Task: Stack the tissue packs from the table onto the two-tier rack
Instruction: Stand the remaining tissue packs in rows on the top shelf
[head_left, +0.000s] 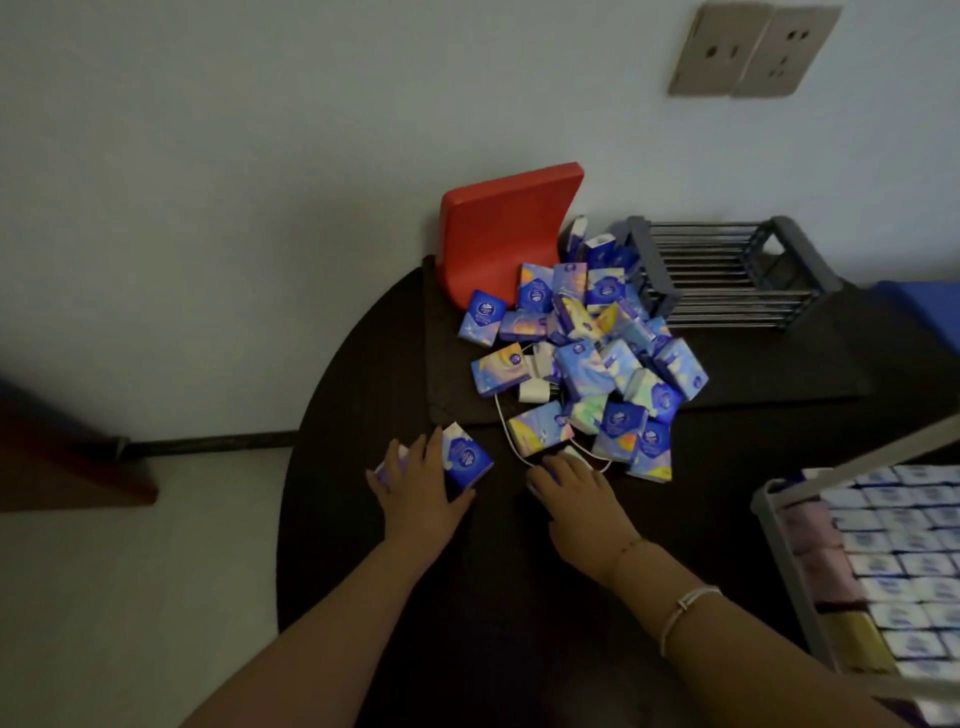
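At the near right the grey-framed rack (774, 525) holds glossy rectangular packs in rows, the left hand (418, 491) grips two tissue packs (465, 457) on the dark round surface (332, 499), the right hand (576, 493) lies flat-fingered beside a white cable (503, 423), and farther off sits the loose pile (587, 348) of crinkly blue packs.

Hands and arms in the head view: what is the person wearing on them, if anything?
Both forearms are bare, with no sleeves or gloves in view. The right wrist carries a thin pale bracelet, with a finer chain-like band nearer the right hand. The left hand shows no visible jewellery.
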